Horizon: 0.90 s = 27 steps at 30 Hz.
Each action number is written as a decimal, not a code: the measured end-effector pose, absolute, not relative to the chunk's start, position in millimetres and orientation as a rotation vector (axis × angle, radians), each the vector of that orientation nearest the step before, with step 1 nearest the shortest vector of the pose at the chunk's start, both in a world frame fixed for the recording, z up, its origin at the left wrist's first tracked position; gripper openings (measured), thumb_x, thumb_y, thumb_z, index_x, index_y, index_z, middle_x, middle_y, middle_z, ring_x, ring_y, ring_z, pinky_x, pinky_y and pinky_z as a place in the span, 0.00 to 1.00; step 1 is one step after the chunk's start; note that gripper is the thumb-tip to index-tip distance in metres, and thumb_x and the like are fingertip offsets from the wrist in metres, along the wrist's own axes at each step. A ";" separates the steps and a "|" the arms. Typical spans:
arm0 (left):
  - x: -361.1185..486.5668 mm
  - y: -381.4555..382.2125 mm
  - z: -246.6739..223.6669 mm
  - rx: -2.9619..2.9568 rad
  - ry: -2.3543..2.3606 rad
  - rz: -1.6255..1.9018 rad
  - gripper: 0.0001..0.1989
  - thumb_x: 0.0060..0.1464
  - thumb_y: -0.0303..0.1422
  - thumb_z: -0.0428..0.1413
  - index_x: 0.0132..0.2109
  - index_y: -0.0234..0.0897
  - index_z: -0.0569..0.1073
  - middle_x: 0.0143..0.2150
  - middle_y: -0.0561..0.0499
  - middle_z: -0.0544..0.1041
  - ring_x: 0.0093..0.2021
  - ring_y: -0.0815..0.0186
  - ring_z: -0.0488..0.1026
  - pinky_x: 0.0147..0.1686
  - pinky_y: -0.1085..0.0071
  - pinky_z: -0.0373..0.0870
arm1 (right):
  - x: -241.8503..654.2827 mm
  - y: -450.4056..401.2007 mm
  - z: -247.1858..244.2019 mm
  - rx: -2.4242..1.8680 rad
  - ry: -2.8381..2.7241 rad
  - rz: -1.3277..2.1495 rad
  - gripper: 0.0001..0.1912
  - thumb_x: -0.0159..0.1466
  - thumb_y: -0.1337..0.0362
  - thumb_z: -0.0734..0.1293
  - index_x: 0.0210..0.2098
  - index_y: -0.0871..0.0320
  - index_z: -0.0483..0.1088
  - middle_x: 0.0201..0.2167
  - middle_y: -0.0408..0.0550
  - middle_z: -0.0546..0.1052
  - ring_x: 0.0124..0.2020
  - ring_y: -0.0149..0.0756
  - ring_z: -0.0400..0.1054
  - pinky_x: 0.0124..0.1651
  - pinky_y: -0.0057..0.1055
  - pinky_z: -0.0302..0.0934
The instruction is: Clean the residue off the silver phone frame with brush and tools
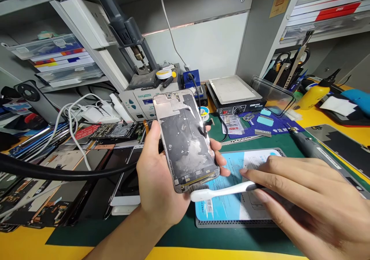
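Note:
My left hand (157,179) is wrapped round a phone screen assembly (187,140), its dark inner side facing up with pale worn patches and a silvery upper part. The phone part is tilted, its lower end toward me. From the right, my right hand (306,194) pinches the handle of a white toothbrush (222,191). The brush head lies at the lower edge of the phone part, its dark bristles turned toward that edge. Beneath both hands lies a blue and white package (214,210) on a grey perforated tray.
Several phone parts (83,190) and cables cover the left side. Behind stand a hot-air station (138,103) and a heating plate (235,90). A grey pen-like tool (309,144), a yellow bottle (313,96) and a dark panel (343,148) lie at the right on the green mat.

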<state>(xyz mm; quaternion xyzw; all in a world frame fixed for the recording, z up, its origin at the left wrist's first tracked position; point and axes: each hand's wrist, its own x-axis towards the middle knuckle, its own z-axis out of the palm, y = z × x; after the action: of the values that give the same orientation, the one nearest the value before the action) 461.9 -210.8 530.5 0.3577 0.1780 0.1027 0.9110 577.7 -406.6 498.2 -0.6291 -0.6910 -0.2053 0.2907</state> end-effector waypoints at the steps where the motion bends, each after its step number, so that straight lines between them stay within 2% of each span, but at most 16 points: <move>1: 461.8 -211.2 531.2 0.739 0.368 0.212 0.40 0.64 0.58 0.35 0.48 0.27 0.77 0.35 0.36 0.79 0.32 0.50 0.78 0.34 0.52 0.77 | 577.5 -406.7 498.6 -1.672 -1.845 -0.554 0.14 0.61 0.76 0.65 0.47 0.66 0.72 0.28 0.53 0.77 0.31 0.41 0.74 0.28 0.34 0.65; 7: 463.4 -213.8 535.0 0.752 0.385 0.220 0.38 0.65 0.56 0.35 0.49 0.27 0.76 0.36 0.37 0.78 0.32 0.51 0.78 0.35 0.53 0.77 | 576.1 -408.1 500.3 -1.661 -1.850 -0.560 0.14 0.62 0.76 0.65 0.47 0.66 0.71 0.28 0.52 0.77 0.31 0.41 0.74 0.28 0.33 0.65; 11: 463.7 -213.0 533.3 0.754 0.371 0.218 0.39 0.64 0.58 0.36 0.48 0.29 0.77 0.35 0.38 0.78 0.32 0.52 0.77 0.34 0.54 0.77 | 576.9 -412.5 494.9 -1.706 -1.828 -0.564 0.14 0.64 0.74 0.64 0.49 0.64 0.72 0.30 0.52 0.77 0.33 0.42 0.75 0.29 0.34 0.64; 20: 462.5 -211.7 530.4 0.737 0.322 0.219 0.39 0.63 0.60 0.36 0.47 0.30 0.77 0.35 0.39 0.77 0.33 0.53 0.77 0.34 0.56 0.77 | 583.5 -421.2 480.8 -1.759 -1.843 -0.724 0.14 0.66 0.69 0.65 0.50 0.62 0.76 0.41 0.53 0.79 0.38 0.43 0.73 0.34 0.36 0.67; 24: 462.3 -212.7 530.7 0.736 0.323 0.222 0.40 0.63 0.59 0.35 0.45 0.30 0.78 0.35 0.40 0.77 0.32 0.53 0.77 0.34 0.57 0.78 | 585.6 -424.9 475.1 -1.784 -1.822 -0.746 0.16 0.66 0.68 0.66 0.52 0.61 0.77 0.45 0.53 0.79 0.42 0.43 0.74 0.39 0.38 0.69; 27: 462.7 -212.6 530.5 0.730 0.329 0.228 0.40 0.63 0.60 0.36 0.44 0.30 0.78 0.35 0.40 0.77 0.32 0.54 0.77 0.34 0.57 0.78 | 584.2 -423.4 475.9 -1.806 -1.760 -0.784 0.15 0.66 0.66 0.67 0.50 0.57 0.79 0.45 0.48 0.82 0.41 0.41 0.77 0.41 0.36 0.72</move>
<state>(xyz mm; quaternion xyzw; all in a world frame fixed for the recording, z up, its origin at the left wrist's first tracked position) 462.7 -212.6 530.5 0.3545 0.1599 0.1106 0.9146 584.2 -423.4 475.9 -0.6625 -0.6456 -0.2876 0.2480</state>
